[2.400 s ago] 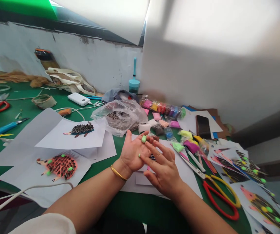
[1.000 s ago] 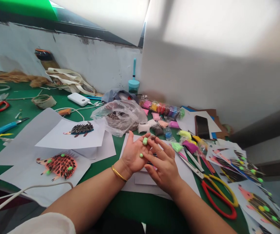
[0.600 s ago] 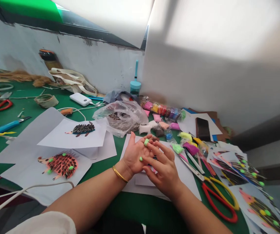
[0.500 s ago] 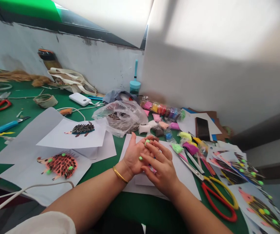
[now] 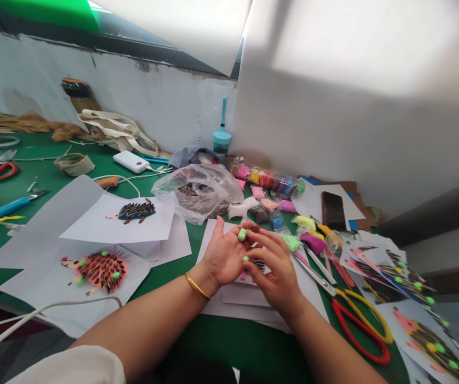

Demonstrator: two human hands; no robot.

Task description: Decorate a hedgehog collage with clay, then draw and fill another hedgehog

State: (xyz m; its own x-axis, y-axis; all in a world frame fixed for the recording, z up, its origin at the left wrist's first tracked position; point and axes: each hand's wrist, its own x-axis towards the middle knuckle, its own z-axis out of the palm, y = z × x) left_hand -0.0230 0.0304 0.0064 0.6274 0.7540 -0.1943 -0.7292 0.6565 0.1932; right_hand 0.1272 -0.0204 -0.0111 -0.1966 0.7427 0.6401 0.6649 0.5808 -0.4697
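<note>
My left hand [image 5: 226,256] is turned palm up over white paper, with a gold bangle on the wrist. A lump of light green clay [image 5: 242,234] rests at its fingers. Opposite it, my right hand [image 5: 275,266] pinches a small green clay ball [image 5: 246,258] between thumb and fingertip, close to the left palm. Under the hands, a partly hidden hedgehog picture [image 5: 258,263] shows dark spines and pink feet on the white paper [image 5: 233,296]. An opened piece of green clay [image 5: 292,242] lies just beyond my right hand.
Scissors with red and yellow handles [image 5: 361,320] lie at right, beside finished hedgehog pictures [image 5: 421,330]. More hedgehog pictures [image 5: 97,271] lie at left. Behind are a plastic bag of seeds [image 5: 201,192], several clay packets [image 5: 257,192], a phone [image 5: 333,210] and a power bank [image 5: 131,161].
My right hand has moved slightly right, away from the left palm, and lifted the small green ball off it between its fingertips. The left hand stays nearly still with the lump.
</note>
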